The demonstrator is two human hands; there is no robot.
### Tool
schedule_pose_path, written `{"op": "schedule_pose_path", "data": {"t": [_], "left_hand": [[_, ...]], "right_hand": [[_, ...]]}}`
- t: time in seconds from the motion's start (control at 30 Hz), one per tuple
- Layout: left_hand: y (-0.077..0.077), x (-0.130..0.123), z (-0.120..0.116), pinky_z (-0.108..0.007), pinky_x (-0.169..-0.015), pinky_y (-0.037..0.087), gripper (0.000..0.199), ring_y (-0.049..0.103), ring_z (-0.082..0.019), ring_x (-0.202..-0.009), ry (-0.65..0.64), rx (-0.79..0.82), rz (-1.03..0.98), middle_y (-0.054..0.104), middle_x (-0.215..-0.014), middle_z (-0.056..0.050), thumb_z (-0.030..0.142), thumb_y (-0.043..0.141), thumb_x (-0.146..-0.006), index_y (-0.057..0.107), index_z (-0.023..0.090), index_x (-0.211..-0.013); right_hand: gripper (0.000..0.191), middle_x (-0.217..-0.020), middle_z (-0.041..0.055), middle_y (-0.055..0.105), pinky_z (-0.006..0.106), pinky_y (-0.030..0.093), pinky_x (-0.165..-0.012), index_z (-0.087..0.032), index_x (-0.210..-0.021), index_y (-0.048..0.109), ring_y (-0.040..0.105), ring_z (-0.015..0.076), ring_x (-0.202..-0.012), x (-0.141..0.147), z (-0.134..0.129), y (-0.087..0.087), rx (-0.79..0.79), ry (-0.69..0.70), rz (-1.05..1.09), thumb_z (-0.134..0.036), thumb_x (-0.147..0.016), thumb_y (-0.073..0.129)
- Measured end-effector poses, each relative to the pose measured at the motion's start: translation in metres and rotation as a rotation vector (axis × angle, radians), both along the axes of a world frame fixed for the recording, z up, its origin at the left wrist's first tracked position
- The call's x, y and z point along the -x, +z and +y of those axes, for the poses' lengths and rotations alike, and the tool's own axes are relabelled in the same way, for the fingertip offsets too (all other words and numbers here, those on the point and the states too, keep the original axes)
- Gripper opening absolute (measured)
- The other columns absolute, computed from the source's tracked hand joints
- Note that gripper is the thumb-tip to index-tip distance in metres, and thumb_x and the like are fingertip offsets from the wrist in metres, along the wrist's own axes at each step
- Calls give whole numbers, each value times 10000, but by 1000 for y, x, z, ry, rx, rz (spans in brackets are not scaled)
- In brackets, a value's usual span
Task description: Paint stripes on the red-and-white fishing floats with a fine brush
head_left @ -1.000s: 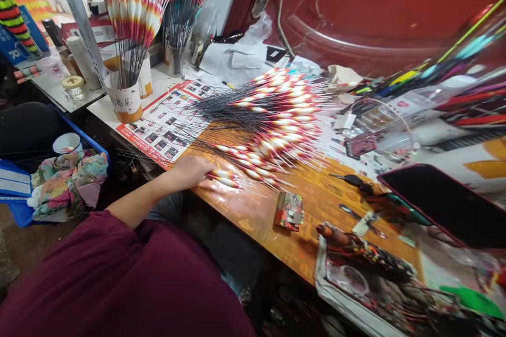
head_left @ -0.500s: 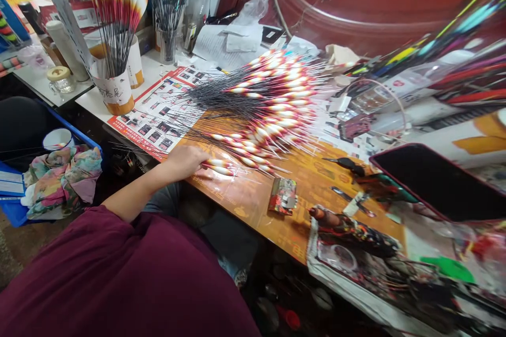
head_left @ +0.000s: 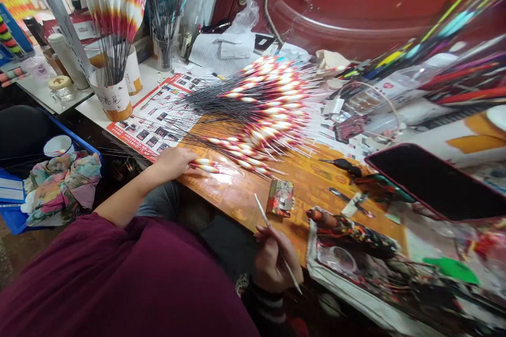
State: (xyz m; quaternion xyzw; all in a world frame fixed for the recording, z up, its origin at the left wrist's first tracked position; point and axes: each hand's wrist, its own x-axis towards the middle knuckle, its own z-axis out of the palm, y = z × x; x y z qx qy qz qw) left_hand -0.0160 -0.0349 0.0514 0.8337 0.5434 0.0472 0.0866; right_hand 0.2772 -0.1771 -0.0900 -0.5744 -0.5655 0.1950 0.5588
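My left hand (head_left: 174,163) is closed around a few fishing floats (head_left: 207,165) at the table's near edge. Their red, yellow and white bodies point right, and the thin dark stems trail out to the left behind the hand. My right hand (head_left: 276,260), in a dark sleeve with a striped cuff, is closed on a thin whitish stick (head_left: 271,219). It hangs in front of the table edge, with the stick's tip slanting up and left over the tabletop. Just beyond the left hand lies a large fanned pile of similar floats (head_left: 272,100), stems to the left.
A small printed box (head_left: 281,198) lies near the right hand. Farther right are pliers (head_left: 343,167), a phone (head_left: 435,181) and a cluttered tray (head_left: 312,253). A paper cup (head_left: 113,97) of upright floats stands at the back left. A blue bin (head_left: 16,224) with cloth sits low left.
My right hand has come into view from below, bringing the whitish stick. The left hand keeps its hold on the floats; the whole view has shifted slightly.
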Motion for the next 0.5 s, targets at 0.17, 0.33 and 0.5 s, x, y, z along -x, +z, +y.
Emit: {"op": "schedule_pose_path", "data": {"t": [0.17, 0.33, 0.5], "left_hand": [[8, 6, 7, -286, -665, 362, 238, 664, -214, -831, -47, -24, -26, 755, -899, -68, 387, 776, -976, 753, 175, -868], [18, -11, 38, -308, -681, 352, 181, 611, -223, -799, -141, -100, -72, 718, -883, -72, 286, 629, -985, 728, 190, -868], [22, -46, 49, -318, -677, 356, 228, 615, -223, -782, -264, -114, -162, 706, -861, -71, 350, 637, -979, 708, 189, -835]], "right_hand": [[280, -753, -19, 747, 545, 626, -524, -552, -1012, 790, 720, 297, -605, 16, 7, 21, -140, -211, 180, -387, -911, 589], [207, -745, -2, 736, 434, 629, -596, -413, -948, 795, 708, 229, -663, 7, 16, 25, -155, -233, 223, -404, -976, 590], [221, -790, 19, 756, 349, 621, -646, -287, -1035, 794, 715, 180, -726, -4, 17, 19, -261, -170, 194, -334, -1042, 578]]}}
